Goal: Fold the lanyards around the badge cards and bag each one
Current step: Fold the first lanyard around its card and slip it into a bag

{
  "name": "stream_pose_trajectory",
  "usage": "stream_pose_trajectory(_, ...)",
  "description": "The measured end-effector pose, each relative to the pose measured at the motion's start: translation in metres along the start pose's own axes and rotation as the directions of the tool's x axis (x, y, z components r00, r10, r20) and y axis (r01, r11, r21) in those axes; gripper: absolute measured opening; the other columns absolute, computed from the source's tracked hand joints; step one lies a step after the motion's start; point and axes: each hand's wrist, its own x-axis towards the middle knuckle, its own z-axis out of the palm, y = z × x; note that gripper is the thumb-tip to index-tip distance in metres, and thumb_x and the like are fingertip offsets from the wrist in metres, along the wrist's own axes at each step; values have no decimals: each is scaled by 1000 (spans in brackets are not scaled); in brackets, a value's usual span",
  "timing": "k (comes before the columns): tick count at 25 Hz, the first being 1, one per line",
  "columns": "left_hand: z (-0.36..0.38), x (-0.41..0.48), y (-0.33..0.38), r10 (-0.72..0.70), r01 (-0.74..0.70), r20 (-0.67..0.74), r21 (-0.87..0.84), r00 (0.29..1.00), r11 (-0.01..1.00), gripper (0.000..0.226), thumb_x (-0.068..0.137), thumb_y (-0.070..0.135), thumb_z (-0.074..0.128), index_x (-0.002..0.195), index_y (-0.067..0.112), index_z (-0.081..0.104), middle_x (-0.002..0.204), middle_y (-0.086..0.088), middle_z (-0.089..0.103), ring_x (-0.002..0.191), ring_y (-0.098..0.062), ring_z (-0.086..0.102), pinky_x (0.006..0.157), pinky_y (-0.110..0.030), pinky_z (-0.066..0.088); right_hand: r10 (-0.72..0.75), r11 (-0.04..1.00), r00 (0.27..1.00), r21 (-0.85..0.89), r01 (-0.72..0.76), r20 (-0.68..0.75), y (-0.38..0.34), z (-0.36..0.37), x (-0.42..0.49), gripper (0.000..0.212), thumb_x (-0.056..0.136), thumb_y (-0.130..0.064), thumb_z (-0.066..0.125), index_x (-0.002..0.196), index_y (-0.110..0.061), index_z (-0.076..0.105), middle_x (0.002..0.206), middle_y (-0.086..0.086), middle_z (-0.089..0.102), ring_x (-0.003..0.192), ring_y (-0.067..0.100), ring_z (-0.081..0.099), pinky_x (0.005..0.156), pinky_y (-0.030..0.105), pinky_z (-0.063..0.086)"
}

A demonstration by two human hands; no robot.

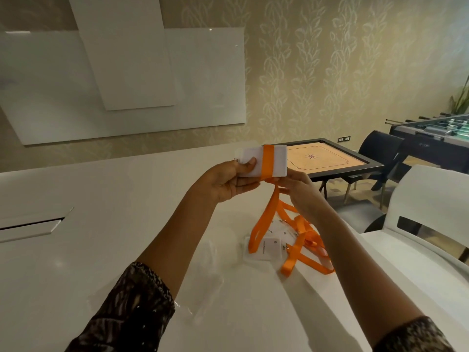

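A white badge card is held up above the white table, with an orange lanyard wrapped around its middle. My left hand grips the card's left end, thumb on its face. My right hand pinches the lanyard just below the card, and the rest of the strap hangs down in a loop. On the table below lie more badge cards tangled with orange lanyards. Clear plastic bags lie to their left, hard to make out.
A white chair stands at the table's right edge. Beyond it are a carrom board table, dark chairs and a foosball table. A recessed hatch sits in the tabletop at left.
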Motion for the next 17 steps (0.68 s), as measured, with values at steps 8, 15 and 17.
stream_pose_trajectory(8,-5,5,7,7,-2,-66,66,998,998,17,89,23,66,99,16,55,91,-11,71,72,-21,73,61,-29,60,-112,963,979,-261,65,-172,6,33,9,27,87,-21,67,110,-8,66,106,2,66,103,15,60,98,38,47)
stream_pose_trajectory(15,-12,14,2,82,-63,-315,70,946,996,44,90,24,66,127,11,47,117,-11,57,93,-19,57,77,-33,51,61,970,997,-232,-70,-45,8,39,11,21,94,-16,57,107,-5,68,104,13,69,103,28,63,97,41,49)
stream_pose_trajectory(17,-11,20,-7,107,-91,-384,59,917,994,47,92,22,64,133,8,44,121,-12,55,101,-22,56,82,-35,51,140,951,989,-274,-146,-41,10,46,10,20,95,-18,56,107,-7,69,102,8,70,102,25,63,93,34,47)
